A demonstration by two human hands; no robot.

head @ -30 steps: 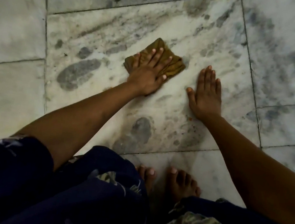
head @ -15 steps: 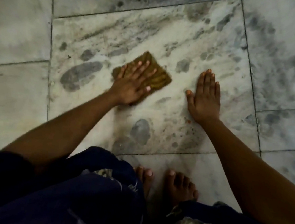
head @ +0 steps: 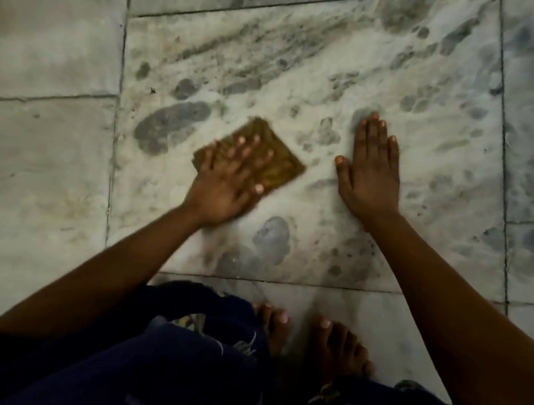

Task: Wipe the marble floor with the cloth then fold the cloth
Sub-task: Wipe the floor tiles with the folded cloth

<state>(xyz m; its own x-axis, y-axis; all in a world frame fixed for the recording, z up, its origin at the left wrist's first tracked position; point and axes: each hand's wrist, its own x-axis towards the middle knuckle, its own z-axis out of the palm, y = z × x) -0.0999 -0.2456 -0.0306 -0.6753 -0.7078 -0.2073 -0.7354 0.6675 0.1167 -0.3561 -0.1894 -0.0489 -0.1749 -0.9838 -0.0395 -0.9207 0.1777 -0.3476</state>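
Note:
A small folded brown cloth [head: 278, 165] lies flat on the grey-veined marble floor [head: 310, 56], in the middle of one large tile. My left hand [head: 228, 180] presses on it with spread, straight fingers and covers its near left half. My right hand [head: 370, 174] rests flat on the bare marble to the right of the cloth, fingers together and pointing away from me. A narrow strip of floor separates it from the cloth.
My two bare feet [head: 309, 338] stand on the near tile below the hands, with dark blue clothing [head: 156, 357] over my knees. Tile joints [head: 116, 116] run to the left, right and front of the veined tile.
My left hand has slid the cloth to the left and toward me across the tile. My right hand has stayed planted on the floor.

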